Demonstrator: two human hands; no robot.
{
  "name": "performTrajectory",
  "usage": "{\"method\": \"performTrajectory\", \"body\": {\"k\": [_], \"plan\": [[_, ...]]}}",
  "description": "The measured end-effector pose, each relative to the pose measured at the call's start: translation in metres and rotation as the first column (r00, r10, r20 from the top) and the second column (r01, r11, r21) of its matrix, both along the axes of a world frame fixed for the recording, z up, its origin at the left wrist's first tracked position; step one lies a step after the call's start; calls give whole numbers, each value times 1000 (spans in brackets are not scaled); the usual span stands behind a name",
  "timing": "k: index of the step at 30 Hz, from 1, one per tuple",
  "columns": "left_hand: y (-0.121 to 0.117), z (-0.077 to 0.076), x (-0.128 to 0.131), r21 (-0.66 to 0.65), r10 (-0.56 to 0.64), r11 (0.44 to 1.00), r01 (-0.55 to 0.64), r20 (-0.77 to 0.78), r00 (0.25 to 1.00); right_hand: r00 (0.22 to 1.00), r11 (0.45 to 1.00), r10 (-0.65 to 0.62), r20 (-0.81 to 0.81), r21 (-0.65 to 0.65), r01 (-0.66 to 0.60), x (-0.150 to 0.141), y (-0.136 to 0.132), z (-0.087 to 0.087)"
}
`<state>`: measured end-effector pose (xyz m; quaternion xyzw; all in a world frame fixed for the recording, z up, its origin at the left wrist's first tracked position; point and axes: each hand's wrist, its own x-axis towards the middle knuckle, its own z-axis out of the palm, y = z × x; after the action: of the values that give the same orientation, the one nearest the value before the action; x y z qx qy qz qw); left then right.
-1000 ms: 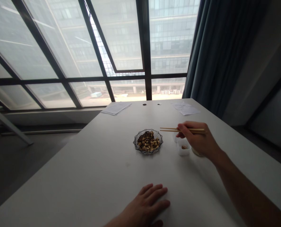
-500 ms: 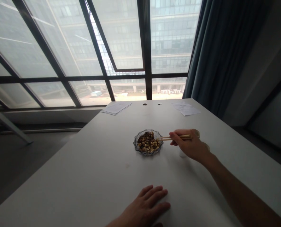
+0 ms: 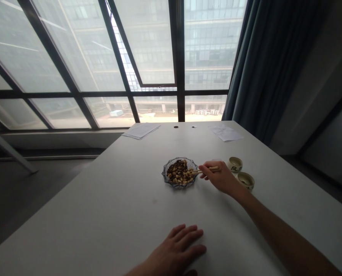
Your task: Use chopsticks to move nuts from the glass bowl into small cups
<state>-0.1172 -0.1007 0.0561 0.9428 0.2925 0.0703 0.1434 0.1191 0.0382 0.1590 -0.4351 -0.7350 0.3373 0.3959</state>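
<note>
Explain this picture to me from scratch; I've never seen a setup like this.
There is no machine here, only a person's two bare hands, seen by a camera worn on their head that looks forward and down. The right hand holds wooden chopsticks, their tips over a glass bowl of what look like nuts and seeds. The left hand lies palm down on the white table, holding nothing visible. Two small cups stand beside the right hand; papers lie at the far end.

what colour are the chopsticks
Light tan; the chopsticks in the right hand show best in the head view.
</note>
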Motion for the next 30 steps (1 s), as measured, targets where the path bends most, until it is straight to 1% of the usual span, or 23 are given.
{"method": "performTrajectory", "body": {"k": [5, 7, 9, 14, 19, 22, 24, 27, 30], "plan": [[-1, 4, 1, -20, 10, 1000, -10, -14, 1000, 991, 999, -40, -130, -28, 37, -1, 9, -12], [-2, 6, 1, -25, 15, 1000, -15, 0, 1000, 981, 996, -79, -177, -62, 69, 2, 12, -11], [-3, 9, 1, -28, 18, 999, -17, 13, 1000, 970, 990, -121, -210, -96, 103, 6, 13, -7], [-5, 19, 1, -43, 15, 999, -14, 10, 1000, 927, 977, -209, -311, -105, 185, 26, 14, 13], [-5, 24, 2, -65, 28, 997, -28, -8, 1000, 878, 961, -276, -391, -80, 266, 49, 7, 44], [-5, 23, 2, -75, 17, 997, -17, 7, 1000, 872, 948, -315, -376, -72, 311, 65, -2, 62], [-4, 23, 2, -82, 16, 997, -16, 5, 1000, 879, 945, -323, -352, -61, 322, 77, -9, 71], [-5, 24, 2, -83, 25, 996, -25, 2, 1000, 894, 941, -334, -300, -43, 337, 94, -17, 77], [-6, 26, 1, -79, 31, 996, -31, 5, 999, 912, 939, -342, -226, -54, 339, 107, -23, 79]]}}
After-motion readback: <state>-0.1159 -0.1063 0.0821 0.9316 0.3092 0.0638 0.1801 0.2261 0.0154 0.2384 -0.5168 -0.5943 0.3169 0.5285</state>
